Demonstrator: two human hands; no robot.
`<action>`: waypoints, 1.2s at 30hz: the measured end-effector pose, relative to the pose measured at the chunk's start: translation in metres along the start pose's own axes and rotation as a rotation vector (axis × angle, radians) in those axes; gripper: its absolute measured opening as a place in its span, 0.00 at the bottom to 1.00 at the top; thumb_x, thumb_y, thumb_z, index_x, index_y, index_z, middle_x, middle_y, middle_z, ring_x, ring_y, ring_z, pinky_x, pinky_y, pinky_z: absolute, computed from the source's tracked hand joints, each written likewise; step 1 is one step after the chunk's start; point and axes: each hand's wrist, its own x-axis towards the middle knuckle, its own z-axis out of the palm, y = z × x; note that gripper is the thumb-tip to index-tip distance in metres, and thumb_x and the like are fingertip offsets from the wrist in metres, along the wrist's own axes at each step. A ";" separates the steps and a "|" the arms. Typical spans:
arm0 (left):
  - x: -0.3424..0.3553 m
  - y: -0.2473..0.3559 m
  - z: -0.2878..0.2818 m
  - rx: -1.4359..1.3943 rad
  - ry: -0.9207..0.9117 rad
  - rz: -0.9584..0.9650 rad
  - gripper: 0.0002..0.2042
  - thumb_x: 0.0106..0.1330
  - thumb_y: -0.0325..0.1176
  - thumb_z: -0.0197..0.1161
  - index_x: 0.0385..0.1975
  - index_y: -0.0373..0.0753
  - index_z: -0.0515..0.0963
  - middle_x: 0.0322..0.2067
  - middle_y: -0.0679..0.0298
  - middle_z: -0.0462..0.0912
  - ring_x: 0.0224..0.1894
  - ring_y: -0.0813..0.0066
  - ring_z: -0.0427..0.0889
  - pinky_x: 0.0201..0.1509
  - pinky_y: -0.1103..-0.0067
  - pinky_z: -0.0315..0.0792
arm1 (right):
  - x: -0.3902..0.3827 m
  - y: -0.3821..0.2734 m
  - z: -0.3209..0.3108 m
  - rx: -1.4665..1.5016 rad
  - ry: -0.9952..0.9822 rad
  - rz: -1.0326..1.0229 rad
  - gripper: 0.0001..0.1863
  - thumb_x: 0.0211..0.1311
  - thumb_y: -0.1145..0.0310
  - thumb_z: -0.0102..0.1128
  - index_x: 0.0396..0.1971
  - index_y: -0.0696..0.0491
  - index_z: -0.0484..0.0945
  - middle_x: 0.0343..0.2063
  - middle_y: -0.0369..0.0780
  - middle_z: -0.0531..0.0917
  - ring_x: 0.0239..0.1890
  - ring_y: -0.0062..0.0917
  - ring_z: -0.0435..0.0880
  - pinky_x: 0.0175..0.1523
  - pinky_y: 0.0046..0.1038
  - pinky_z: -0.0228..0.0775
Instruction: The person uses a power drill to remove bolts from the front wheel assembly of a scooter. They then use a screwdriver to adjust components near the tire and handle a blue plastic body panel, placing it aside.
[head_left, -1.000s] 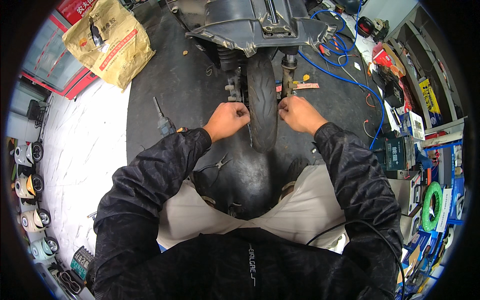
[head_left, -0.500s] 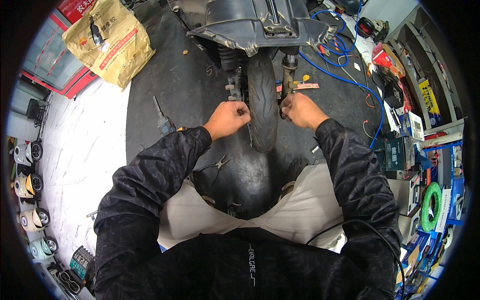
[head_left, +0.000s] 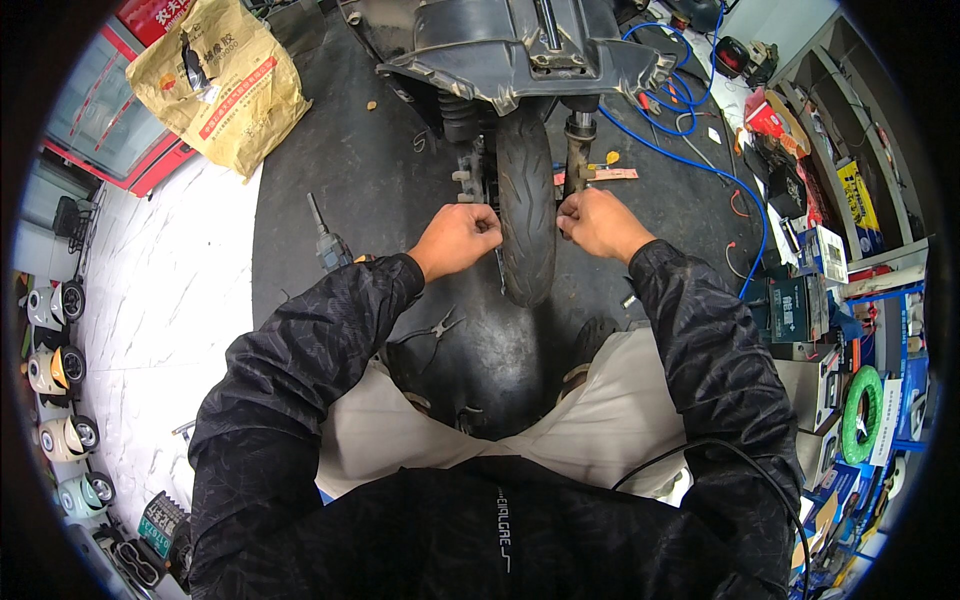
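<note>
Head view: we look down on the scooter's front tyre (head_left: 527,215), upright between two fork legs (head_left: 577,165).
Left hand (head_left: 458,240): just beside the tyre's left flank; fingers curled, grip on anything we cannot tell.
Right hand (head_left: 603,222): by its right flank; fingers curled, grip likewise unclear to us.
Dark floor (head_left: 340,130): pliers (head_left: 440,328), power driver (head_left: 333,250) left; blue hose (head_left: 767,222) right.

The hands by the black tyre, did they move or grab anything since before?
Only a little: the right hand has shifted its fingers slightly toward the tyre since half a second ago. I can't see anything newly grabbed or dropped. The left hand, pliers and power tool look unmoved.
</note>
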 end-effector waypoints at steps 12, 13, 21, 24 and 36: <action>-0.001 0.005 -0.004 -0.011 -0.010 -0.020 0.14 0.65 0.36 0.68 0.41 0.31 0.86 0.34 0.50 0.89 0.37 0.57 0.88 0.44 0.68 0.80 | -0.003 -0.001 -0.006 -0.079 0.063 0.049 0.17 0.72 0.61 0.61 0.52 0.53 0.88 0.48 0.48 0.91 0.55 0.47 0.88 0.62 0.46 0.78; 0.000 0.005 -0.004 -0.012 -0.016 -0.037 0.15 0.64 0.37 0.68 0.41 0.31 0.86 0.35 0.48 0.89 0.38 0.52 0.89 0.45 0.66 0.80 | -0.001 0.001 -0.004 -0.037 0.049 0.007 0.17 0.72 0.61 0.62 0.53 0.53 0.88 0.47 0.48 0.91 0.55 0.47 0.88 0.61 0.46 0.79; -0.001 0.011 -0.004 -0.070 -0.020 -0.101 0.13 0.66 0.36 0.68 0.40 0.31 0.86 0.30 0.54 0.89 0.31 0.68 0.87 0.41 0.71 0.79 | 0.000 0.001 0.005 -0.068 0.074 -0.009 0.15 0.72 0.61 0.64 0.51 0.52 0.89 0.45 0.49 0.91 0.53 0.47 0.89 0.61 0.45 0.79; -0.002 0.011 -0.004 -0.054 -0.013 -0.094 0.13 0.66 0.35 0.68 0.40 0.31 0.86 0.30 0.54 0.89 0.31 0.69 0.86 0.40 0.72 0.79 | -0.002 -0.001 0.007 -0.057 0.094 -0.005 0.15 0.72 0.62 0.63 0.49 0.54 0.89 0.45 0.50 0.91 0.53 0.47 0.88 0.60 0.47 0.79; -0.002 0.000 0.003 -0.058 -0.005 -0.065 0.11 0.65 0.34 0.69 0.38 0.31 0.86 0.24 0.59 0.84 0.27 0.75 0.82 0.36 0.73 0.76 | -0.003 0.005 0.011 -0.152 0.061 -0.073 0.15 0.71 0.62 0.56 0.46 0.58 0.82 0.44 0.54 0.89 0.52 0.52 0.87 0.57 0.51 0.79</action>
